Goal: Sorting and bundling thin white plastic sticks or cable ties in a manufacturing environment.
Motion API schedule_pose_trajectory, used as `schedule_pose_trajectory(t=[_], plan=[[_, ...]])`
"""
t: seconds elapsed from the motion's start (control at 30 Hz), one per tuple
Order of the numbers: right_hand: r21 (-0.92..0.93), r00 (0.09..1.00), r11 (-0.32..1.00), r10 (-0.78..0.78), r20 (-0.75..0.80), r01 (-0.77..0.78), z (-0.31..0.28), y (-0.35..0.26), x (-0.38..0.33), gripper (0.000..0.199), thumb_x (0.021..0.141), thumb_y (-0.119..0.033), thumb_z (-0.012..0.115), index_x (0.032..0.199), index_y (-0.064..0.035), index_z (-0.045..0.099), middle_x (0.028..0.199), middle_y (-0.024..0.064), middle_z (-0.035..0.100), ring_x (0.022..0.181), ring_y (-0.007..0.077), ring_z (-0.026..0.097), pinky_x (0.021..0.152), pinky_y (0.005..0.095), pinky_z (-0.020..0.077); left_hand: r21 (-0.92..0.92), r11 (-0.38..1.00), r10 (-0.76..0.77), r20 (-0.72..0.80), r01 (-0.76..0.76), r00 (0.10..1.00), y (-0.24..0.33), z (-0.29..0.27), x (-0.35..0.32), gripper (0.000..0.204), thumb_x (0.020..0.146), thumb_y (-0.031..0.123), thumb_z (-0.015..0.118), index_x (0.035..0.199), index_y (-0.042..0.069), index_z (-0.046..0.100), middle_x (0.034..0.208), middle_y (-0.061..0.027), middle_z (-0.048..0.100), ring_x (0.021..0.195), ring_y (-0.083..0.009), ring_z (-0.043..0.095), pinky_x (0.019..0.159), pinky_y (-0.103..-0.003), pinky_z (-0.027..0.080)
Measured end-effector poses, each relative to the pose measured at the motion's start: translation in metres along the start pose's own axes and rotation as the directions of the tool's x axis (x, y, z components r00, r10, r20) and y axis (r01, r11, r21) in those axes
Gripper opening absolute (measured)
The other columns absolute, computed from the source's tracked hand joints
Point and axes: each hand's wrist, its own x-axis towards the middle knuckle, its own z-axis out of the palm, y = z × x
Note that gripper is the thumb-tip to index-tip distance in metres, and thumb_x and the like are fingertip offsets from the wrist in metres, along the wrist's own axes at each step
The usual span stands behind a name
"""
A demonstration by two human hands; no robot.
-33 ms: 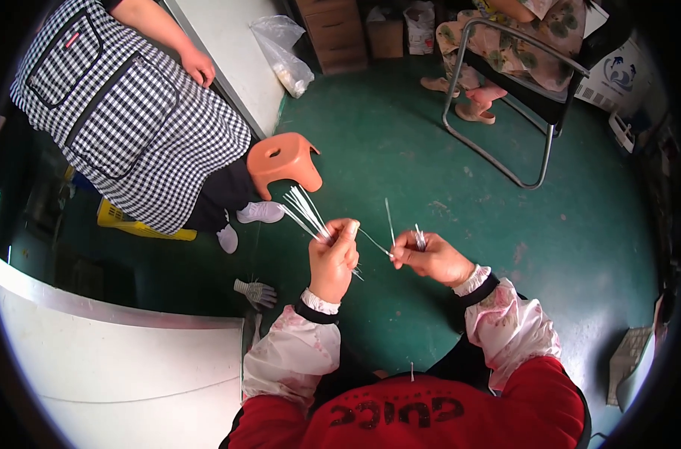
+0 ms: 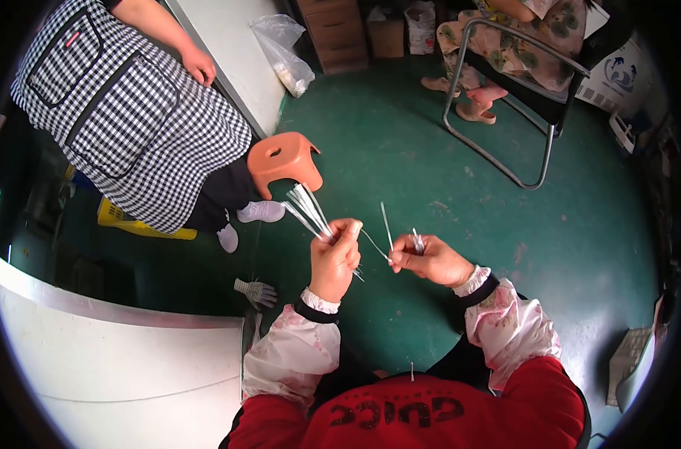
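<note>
My left hand [image 2: 333, 263] is closed around a fanned bundle of thin white strips [image 2: 307, 209], which look like twist ties. Their long ends stick up past the fingers, and short ends show below the fist. To its right, my right hand [image 2: 439, 263] pinches a single thin white strip [image 2: 386, 224] between thumb and finger, its free end pointing up. From that pinch a fine strand curves across to the left thumb. More white strips [image 2: 418, 241] are tucked in the curled fingers of my right hand.
An orange stool [image 2: 282, 159] stands beyond my left hand, beside a person in a checked apron [image 2: 123, 112]. A grey glove [image 2: 256, 292] lies on the green floor [image 2: 400, 322]. Further off, someone sits on a metal-framed chair [image 2: 497, 162]. A white surface [image 2: 131, 367] is at lower left.
My right hand has shifted very slightly left, and the upright strip in its pinch leans a little more to the left. The left hand and its bundle have barely moved.
</note>
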Motion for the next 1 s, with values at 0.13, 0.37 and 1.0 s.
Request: schedule_pose_trajectory(t=[0.13,0.37,1.0], plan=[[-0.064,0.990,0.997,-0.037,0.140,0.046,-0.002,0.015,0.005,0.018,0.098,-0.020,0.059,0.093,-0.0032,0.061,0.084,0.0005,0.063,0.084,0.0101,0.058,0.083,0.0282,0.0470,0.014,0.998,-0.068,0.047,0.067,0.997,-0.003,0.000,0.001,0.015,0.096,0.016,0.063,0.095,0.002,0.063,0.059,0.0073,0.039,0.046,-0.0015,0.029,0.043,-0.022,0.023],[-0.165,0.986,0.986,0.032,0.164,-0.005,-0.004,0.005,0.006,0.020,0.098,-0.023,0.060,0.093,-0.0037,0.063,0.084,0.0005,0.065,0.085,0.0102,0.060,0.084,0.0281,0.0468,0.021,0.993,-0.114,0.103,0.112,0.988,-0.005,-0.003,0.007,0.015,0.095,0.015,0.065,0.097,0.000,0.066,0.059,0.0076,0.040,0.045,-0.0016,0.029,0.042,-0.022,0.022],[0.042,0.991,0.991,0.131,-0.028,-0.129,0.003,0.015,0.014,0.016,0.095,-0.018,0.060,0.094,-0.0024,0.064,0.085,0.0007,0.064,0.080,0.0102,0.058,0.078,0.0266,0.0464,0.227,0.959,0.172,0.004,-0.168,0.985,-0.005,-0.015,0.007,0.012,0.095,0.013,0.065,0.094,0.001,0.061,0.063,0.0074,0.045,0.046,0.0004,0.033,0.041,-0.020,0.025]])
